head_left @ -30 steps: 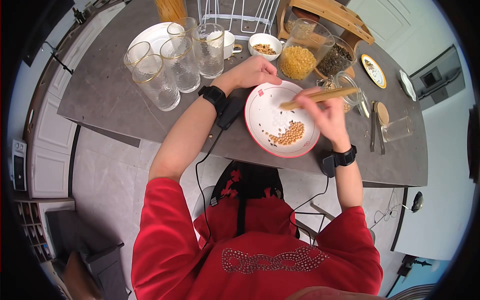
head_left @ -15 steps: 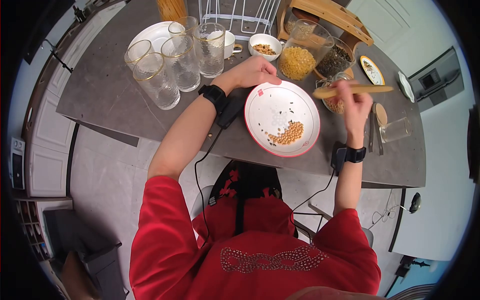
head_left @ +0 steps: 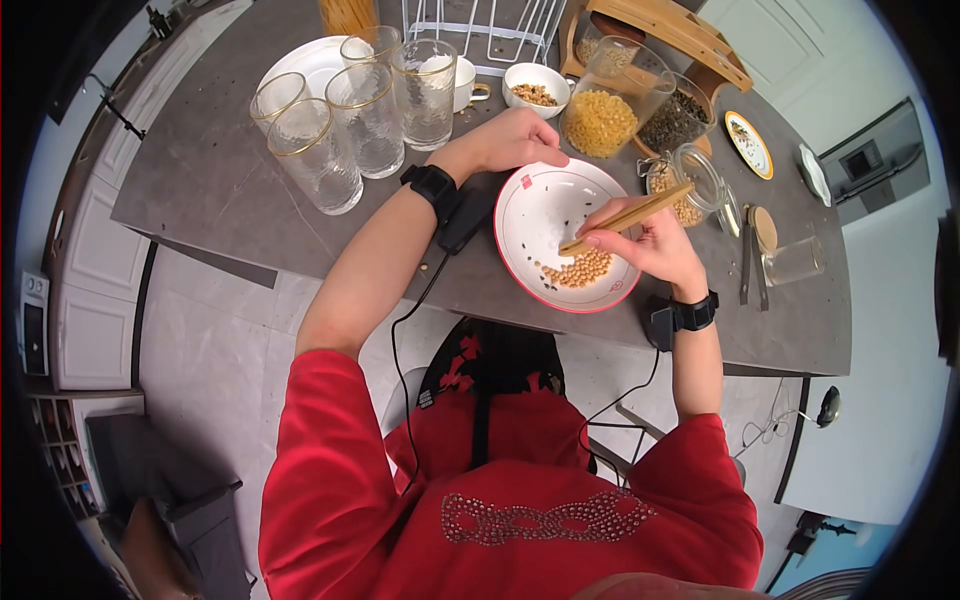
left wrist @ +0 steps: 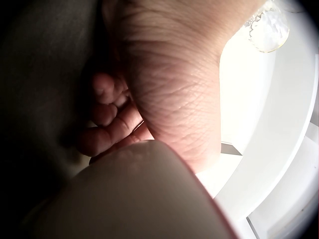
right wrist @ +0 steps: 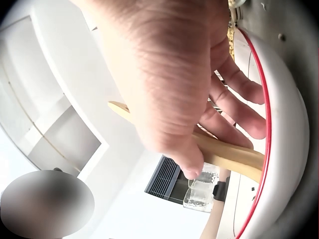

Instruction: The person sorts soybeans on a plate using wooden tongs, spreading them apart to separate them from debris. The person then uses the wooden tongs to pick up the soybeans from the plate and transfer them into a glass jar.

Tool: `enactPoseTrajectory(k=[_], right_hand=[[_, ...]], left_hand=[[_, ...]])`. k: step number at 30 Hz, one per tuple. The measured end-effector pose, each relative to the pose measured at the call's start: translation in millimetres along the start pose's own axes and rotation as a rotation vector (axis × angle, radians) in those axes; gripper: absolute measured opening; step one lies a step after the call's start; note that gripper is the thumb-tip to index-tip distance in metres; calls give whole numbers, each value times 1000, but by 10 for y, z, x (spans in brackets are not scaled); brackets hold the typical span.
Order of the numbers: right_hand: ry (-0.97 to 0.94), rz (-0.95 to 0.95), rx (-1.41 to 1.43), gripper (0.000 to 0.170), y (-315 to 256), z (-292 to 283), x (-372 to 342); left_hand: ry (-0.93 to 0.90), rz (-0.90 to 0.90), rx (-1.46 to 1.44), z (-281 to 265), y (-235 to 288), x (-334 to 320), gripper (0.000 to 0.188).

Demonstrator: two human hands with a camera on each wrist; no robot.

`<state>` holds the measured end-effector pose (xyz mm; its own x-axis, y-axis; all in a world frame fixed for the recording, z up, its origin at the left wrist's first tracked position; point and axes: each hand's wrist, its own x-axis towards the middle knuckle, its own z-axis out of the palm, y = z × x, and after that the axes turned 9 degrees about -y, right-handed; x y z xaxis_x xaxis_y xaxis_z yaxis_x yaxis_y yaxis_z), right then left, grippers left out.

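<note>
A white bowl (head_left: 530, 215) with a red rim sits near the table's front edge. Tan round beans (head_left: 585, 268) are gathered in its near side, with a few dark seeds scattered around them. My left hand (head_left: 515, 140) grips the bowl's far left rim; in the left wrist view its fingers curl beneath the bowl (left wrist: 134, 194). My right hand (head_left: 655, 245) pinches wooden tongs (head_left: 640, 210) between thumb and fingers. The tongs' tips are down inside the bowl, right at the beans. An open glass jar (head_left: 690, 195) holding similar beans stands just beyond the right hand.
Several gold-rimmed glasses (head_left: 365, 120) stand left of the left hand. Behind the bowl are a nut-filled cup (head_left: 535, 88), a container of yellow pasta (head_left: 600, 125) and one of dark seeds (head_left: 678, 115). Metal tongs (head_left: 748, 265) and an empty glass (head_left: 795, 260) lie at right.
My right hand swung the tongs from the bowl out to the bean jar, then back into the bowl, lower among the beans. The left hand stays on the rim.
</note>
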<state>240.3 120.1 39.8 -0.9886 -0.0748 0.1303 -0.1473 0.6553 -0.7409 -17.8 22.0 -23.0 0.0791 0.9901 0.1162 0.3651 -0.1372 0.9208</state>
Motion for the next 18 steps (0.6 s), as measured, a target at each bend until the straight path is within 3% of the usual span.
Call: enactPoseTrajectory(k=[4, 7, 9, 11, 15, 18], right_hand=[[23, 16, -115, 9, 14, -19, -14], [149, 36, -156, 7, 57, -39, -23], [416, -55, -159, 5, 127, -94, -23], [631, -61, -54, 9, 182, -231, -98], [1109, 4, -199, 22, 291, -569, -240], [1203, 86, -191, 25, 280, -631, -241]], left_hand=[[11, 6, 7, 0, -12, -22, 26], [-2, 9, -2, 3, -11, -15, 26], [-8, 18, -13, -20, -19, 14, 26], [7, 35, -30, 11, -49, 4, 27], [-18, -12, -4, -2, -15, 3, 27], [-7, 2, -21, -17, -33, 12, 27]])
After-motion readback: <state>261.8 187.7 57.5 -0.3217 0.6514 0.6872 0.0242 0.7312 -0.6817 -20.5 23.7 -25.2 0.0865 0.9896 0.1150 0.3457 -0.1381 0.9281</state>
